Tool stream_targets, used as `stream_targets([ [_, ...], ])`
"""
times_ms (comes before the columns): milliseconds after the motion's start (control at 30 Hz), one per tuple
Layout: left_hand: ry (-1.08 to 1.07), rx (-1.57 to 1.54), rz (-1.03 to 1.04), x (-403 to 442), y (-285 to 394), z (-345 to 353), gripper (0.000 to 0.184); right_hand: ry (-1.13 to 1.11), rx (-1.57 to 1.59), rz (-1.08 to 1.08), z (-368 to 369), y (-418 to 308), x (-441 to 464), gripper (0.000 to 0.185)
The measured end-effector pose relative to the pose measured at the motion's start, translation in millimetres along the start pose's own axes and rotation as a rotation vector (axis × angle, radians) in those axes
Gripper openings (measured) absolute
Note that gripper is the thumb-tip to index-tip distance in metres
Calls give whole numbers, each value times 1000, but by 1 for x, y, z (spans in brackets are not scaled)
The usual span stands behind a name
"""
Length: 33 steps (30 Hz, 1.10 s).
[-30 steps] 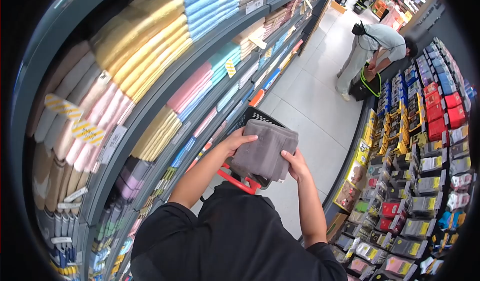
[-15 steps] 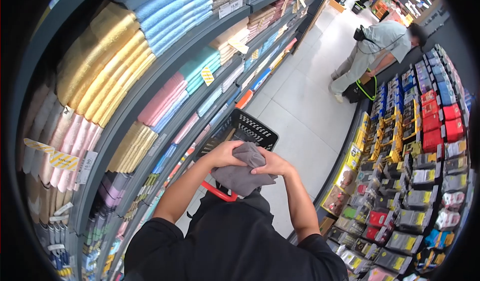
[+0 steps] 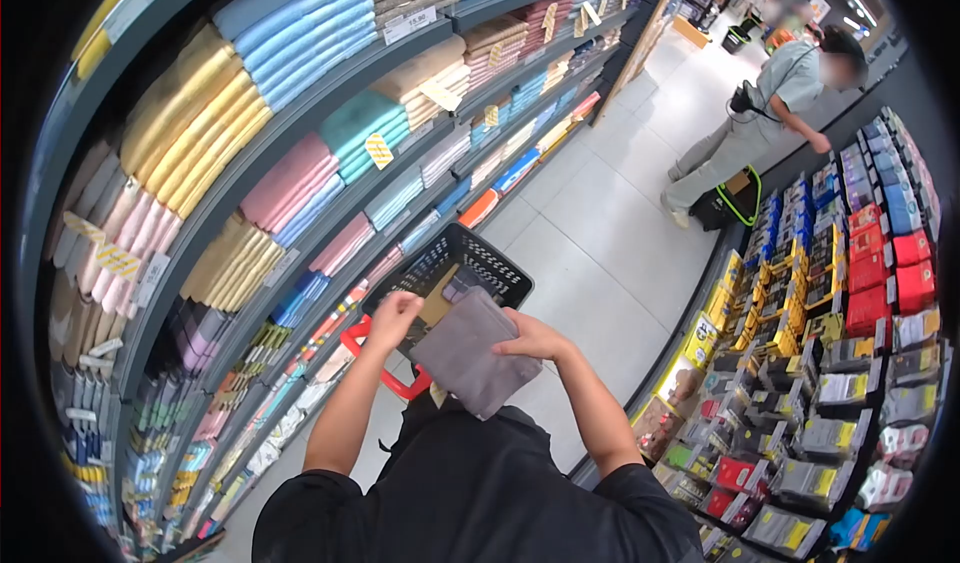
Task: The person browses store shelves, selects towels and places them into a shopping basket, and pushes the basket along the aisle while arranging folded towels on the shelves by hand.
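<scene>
The grey towel (image 3: 477, 351) is up in front of the shopper's black shirt (image 3: 480, 473), over the near end of a black basket (image 3: 505, 271); from where I stand I can't tell whether it touches the rim. The right hand (image 3: 535, 339) has it pinched at one side, thumb pressed flat on top and the other fingers out of sight, presumably underneath. The left hand (image 3: 398, 316) is just off the opposite corner, fingers loosely curled; I see nothing in it, but can't tell whether the fingertips are pressed together.

As for progress, the folding looks mostly done: the towel makes a fairly flat, near-square bundle. It is out in the hand and not laid down in the basket. Whether any straightening is left, I can't judge from here.

The basket, with its red handle (image 3: 408, 390) toward the shopper, has a tan, flat-looking thing (image 3: 437, 305) inside and something greyish near it, partly covered by the towel. Farther down the aisle, beside another person (image 3: 795, 81), a dark basket with a green rim (image 3: 715, 209) sits on the floor, something brown showing in it. Folded towels (image 3: 205, 148) fill the shelves on the left.
</scene>
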<state>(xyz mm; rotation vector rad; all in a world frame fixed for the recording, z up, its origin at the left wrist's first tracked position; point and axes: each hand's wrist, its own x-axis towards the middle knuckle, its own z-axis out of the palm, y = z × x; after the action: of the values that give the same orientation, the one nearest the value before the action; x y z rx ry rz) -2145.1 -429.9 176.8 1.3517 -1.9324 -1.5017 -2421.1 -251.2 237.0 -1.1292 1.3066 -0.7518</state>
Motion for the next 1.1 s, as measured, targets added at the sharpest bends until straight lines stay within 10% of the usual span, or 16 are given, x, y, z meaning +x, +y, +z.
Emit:
stream_targets([
  [133,522,829,103,-41,-39,-27,42,56,21,8,-18,12,-13,67],
  [1100,33,663,275,118,-20,70,43,101,-92,59,-148,-47,36,51],
])
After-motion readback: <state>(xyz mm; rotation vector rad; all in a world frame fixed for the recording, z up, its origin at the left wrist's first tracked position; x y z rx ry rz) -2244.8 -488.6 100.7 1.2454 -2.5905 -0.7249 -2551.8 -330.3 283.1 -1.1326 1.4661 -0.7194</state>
